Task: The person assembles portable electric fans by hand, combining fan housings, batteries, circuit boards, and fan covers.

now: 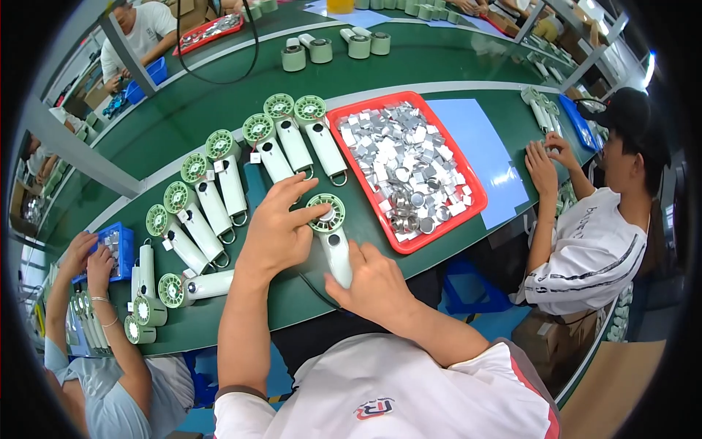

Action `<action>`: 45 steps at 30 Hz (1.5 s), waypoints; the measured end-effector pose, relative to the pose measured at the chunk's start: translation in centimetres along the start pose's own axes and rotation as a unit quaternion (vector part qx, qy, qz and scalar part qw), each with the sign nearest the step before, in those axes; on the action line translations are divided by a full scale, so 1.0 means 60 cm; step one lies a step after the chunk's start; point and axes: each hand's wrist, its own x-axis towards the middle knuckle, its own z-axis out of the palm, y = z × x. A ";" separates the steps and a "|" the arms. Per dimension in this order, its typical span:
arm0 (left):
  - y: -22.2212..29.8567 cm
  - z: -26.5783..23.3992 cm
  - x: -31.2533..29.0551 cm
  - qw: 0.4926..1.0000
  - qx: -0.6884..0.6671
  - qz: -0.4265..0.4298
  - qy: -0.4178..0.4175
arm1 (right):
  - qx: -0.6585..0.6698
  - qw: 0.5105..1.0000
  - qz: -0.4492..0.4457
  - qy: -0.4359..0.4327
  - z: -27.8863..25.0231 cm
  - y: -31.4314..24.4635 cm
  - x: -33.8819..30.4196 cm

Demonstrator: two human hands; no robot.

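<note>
A handheld fan point(336, 256) with a pale green round head and a white handle lies in front of me on the green bench. My right hand point(376, 282) grips its handle from the right, thumb low and fingers along the side. My left hand point(278, 230) reaches over from the left, fingers apart. One of its fingertips presses on the hub of the fan head point(326, 213), partly hiding a small silvery piece there. Beyond my hands, more handheld fans point(213, 205) stand in a slanting row, their green heads pointing away.
A red tray point(479, 194) heaped with small silver and white pieces sits to the right, beside a blue sheet point(482, 154). Co-workers sit at my left point(110, 351) and right point(592, 241). A blue bin point(126, 249) and more fans point(150, 311) lie at left. Farther fans point(319, 50) stand behind.
</note>
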 end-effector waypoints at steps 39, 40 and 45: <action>-0.006 -0.003 -0.015 0.962 0.032 0.106 0.248 | -0.075 0.994 -0.075 0.020 -0.048 0.034 0.587; -0.007 -0.003 -0.017 0.961 0.045 0.114 0.246 | -0.082 0.994 -0.078 0.007 -0.029 0.033 0.622; 0.002 -0.002 -0.016 0.963 0.074 0.121 0.228 | -0.097 0.993 -0.061 -0.001 0.063 0.068 0.779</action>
